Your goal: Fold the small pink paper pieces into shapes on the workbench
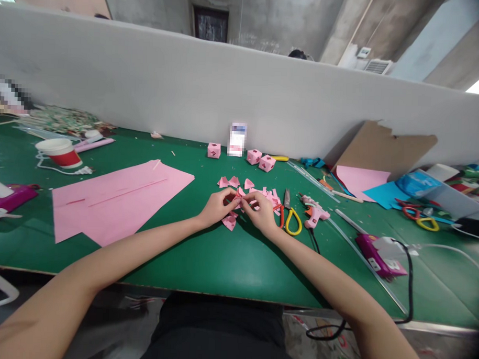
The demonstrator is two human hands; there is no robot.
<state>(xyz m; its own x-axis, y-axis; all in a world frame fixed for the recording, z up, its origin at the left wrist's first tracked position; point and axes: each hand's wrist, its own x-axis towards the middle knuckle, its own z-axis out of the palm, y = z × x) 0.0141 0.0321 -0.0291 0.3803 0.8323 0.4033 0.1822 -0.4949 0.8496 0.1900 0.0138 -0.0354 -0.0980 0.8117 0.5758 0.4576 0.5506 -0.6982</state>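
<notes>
Both forearms reach in low over the green tabletop, the left one coming from 8 o'clock and the right from 4, elbows spread apart and wrists converging in front of the body. The left hand and right hand face each other with fingers curled, thumbs and fingertips nearly meeting; each keeps a narrow pinch on a small pink paper piece between them, whose exact shape the fingers partly hide. Seen from the hands, folded pink pieces lie near at 11 to 12 o'clock, and more lie just beside at 7. Loose pink strips are by the right hand toward 2 o'clock, scissors near at 3, and a pink glue gun beyond them. A large pink sheet spreads at 9.
</notes>
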